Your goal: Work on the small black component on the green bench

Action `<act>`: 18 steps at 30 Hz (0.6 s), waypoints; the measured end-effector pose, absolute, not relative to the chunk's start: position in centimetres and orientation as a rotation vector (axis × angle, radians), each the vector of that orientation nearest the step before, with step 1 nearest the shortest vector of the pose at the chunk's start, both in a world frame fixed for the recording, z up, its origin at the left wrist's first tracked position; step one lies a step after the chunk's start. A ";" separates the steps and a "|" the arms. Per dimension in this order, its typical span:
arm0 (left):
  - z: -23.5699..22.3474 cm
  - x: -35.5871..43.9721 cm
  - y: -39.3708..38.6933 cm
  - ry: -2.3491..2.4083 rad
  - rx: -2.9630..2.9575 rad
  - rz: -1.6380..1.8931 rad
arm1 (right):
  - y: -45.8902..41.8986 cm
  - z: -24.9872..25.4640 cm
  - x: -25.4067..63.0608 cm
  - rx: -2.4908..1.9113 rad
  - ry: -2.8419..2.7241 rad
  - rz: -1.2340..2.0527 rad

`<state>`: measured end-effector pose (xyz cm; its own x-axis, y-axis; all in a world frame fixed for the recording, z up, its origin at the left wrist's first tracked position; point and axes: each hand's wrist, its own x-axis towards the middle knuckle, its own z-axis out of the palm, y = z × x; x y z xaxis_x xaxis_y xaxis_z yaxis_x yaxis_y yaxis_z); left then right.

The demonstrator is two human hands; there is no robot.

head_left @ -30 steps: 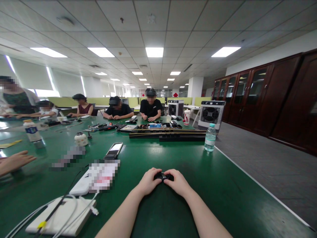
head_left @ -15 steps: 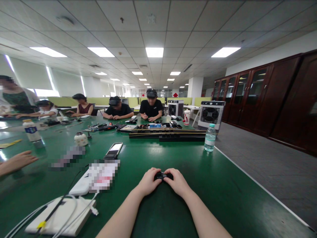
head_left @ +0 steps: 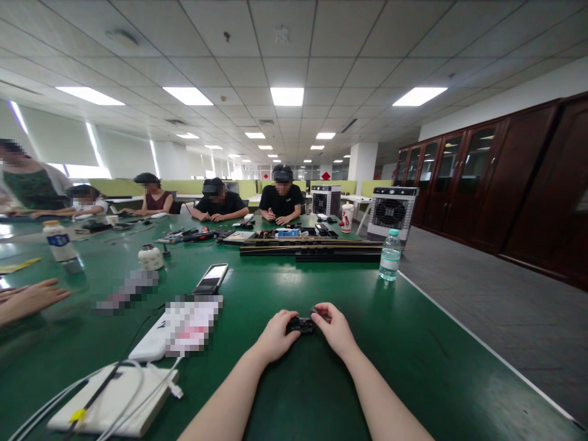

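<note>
My left hand (head_left: 275, 335) rests on the green table (head_left: 413, 343) with its fingers curled round the left end of a small black part (head_left: 301, 325). My right hand (head_left: 334, 329) is on the part's right end, and its thumb and forefinger pinch a tiny dark piece (head_left: 315, 310) just above it. Both forearms reach in from the bottom edge of the head view. The part lies low on the table top, between the two hands.
To the left lie a phone (head_left: 211, 279), a white power bank (head_left: 151, 346) and a white flat box with cables (head_left: 110, 398). A water bottle (head_left: 390, 255) stands ahead on the right, behind it long black rails (head_left: 312, 247). Another person's hand (head_left: 32, 297) rests at far left; several people sit at the far end.
My right hand has lifted its fingers from the part's right end and now pinches a tiny piece above it. My left hand stays put.
</note>
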<state>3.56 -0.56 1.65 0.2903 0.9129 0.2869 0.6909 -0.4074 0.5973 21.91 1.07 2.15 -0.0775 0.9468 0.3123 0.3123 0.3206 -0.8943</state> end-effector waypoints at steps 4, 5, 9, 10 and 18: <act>1.7 3.6 -0.6 1.449 2.212 0.846 | 1.6 1.8 21.9 -1.109 -1.428 0.917; 1.8 3.6 -0.6 1.449 2.216 0.844 | 1.7 1.8 21.9 -1.098 -1.397 0.942; 1.8 3.6 -0.7 1.451 2.223 0.839 | 1.8 2.0 22.0 -1.081 -1.313 1.011; 1.8 3.6 -0.6 1.450 2.222 0.840 | 1.7 2.1 22.1 -1.085 -1.283 1.023; 1.5 3.5 -0.5 1.440 2.213 0.865 | 1.1 3.1 22.1 -1.172 -1.019 1.175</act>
